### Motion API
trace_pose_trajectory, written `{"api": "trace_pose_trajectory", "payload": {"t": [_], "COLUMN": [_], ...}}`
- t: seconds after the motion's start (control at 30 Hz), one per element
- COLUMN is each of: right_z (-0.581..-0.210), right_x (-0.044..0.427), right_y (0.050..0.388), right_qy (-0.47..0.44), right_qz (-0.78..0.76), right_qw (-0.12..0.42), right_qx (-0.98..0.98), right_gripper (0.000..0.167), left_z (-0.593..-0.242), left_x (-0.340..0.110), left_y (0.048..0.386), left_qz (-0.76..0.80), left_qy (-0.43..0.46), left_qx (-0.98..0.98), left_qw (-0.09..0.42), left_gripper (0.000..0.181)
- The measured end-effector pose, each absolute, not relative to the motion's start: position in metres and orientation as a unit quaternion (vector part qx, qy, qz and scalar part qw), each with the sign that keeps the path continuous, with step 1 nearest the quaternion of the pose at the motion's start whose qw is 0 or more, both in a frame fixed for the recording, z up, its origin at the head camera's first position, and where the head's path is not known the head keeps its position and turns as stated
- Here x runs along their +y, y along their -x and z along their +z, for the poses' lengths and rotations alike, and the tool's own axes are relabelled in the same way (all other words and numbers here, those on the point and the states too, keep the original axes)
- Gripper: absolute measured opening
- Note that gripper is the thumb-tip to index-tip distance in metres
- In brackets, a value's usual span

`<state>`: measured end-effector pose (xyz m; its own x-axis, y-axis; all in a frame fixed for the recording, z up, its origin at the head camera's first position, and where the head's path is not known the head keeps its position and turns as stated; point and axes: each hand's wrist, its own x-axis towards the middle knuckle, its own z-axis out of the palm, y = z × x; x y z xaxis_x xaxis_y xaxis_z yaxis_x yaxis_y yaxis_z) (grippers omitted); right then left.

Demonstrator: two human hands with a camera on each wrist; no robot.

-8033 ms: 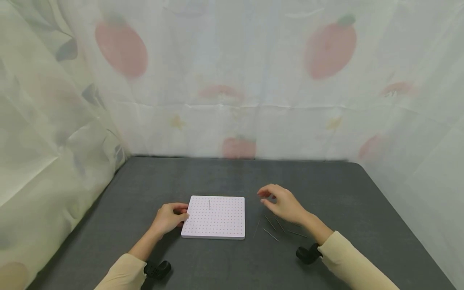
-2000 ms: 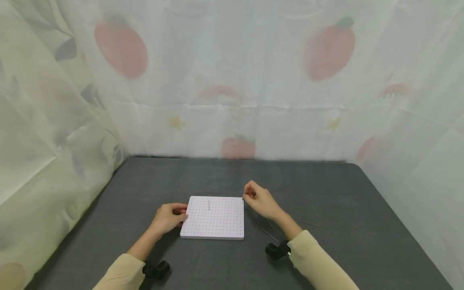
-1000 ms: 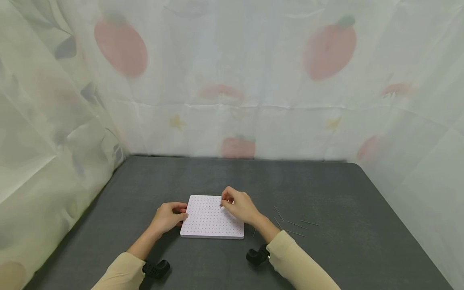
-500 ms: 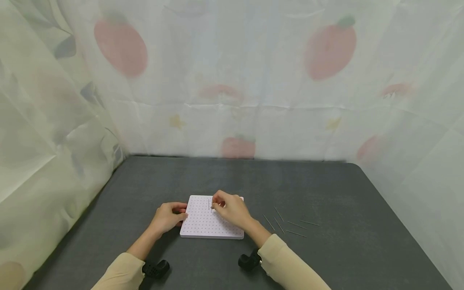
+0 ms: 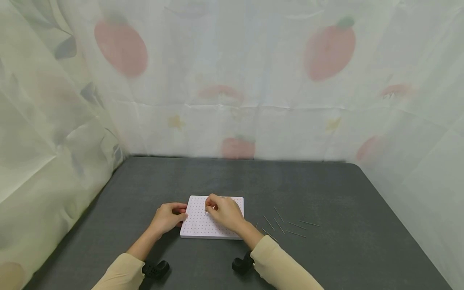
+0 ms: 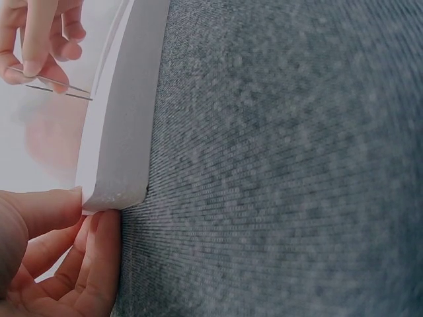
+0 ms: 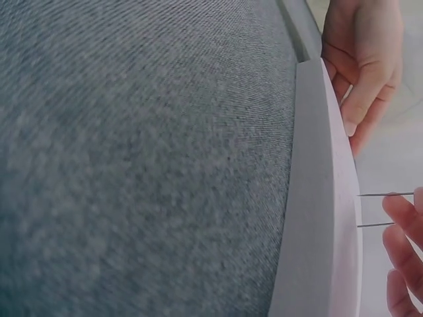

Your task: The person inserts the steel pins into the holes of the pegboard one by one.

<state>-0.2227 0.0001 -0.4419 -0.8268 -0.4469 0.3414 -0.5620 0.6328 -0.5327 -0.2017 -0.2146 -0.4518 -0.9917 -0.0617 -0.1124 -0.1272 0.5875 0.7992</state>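
A white board (image 5: 203, 229) with a grid of small holes lies on the table. My left hand (image 5: 167, 219) grips its left edge, thumb on top and fingers against the side. Over the board's upper middle, my right hand (image 5: 225, 211) pinches a thin metal pin (image 7: 377, 195) between thumb and index finger. The pin's lower end reaches the board's surface; whether it sits in a hole I cannot tell. Close beside it a second metal pin (image 7: 371, 226) stands upright on the board. In the head view my right hand hides that standing pin.
Several loose metal pins (image 5: 297, 225) lie scattered on the dark grey table (image 5: 344, 217), right of the board and near my right forearm. A patterned curtain (image 5: 232, 121) hangs behind the table and along its sides.
My right hand has come from above the loose pins at the right, leftward over the board, now with a pin pinched in it. My left hand has stayed on the board's edge.
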Motion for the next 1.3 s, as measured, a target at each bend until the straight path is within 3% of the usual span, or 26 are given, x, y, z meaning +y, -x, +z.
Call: {"api": "trace_pose_trajectory", "payload": {"t": [0.8, 1.3], "right_z": [-0.4501, -0.4419], "right_x": [-0.0055, 0.0005], "right_y": [0.2219, 0.2224], "right_qy": [-0.287, -0.302], "right_qz": [0.282, 0.281], "right_qw": [0.103, 0.081], "right_qx": [-0.910, -0.907], "right_gripper": [0.008, 0.009], "left_z": [-0.4526, -0.4516], "left_x": [-0.2145, -0.2160], "left_y": [0.2025, 0.2020], "left_qz": [0.458, 0.452], "left_qy": [0.048, 0.048], "left_qx": [0.887, 0.890], "left_qw": [0.034, 0.032], "left_gripper": [0.035, 0.035]}}
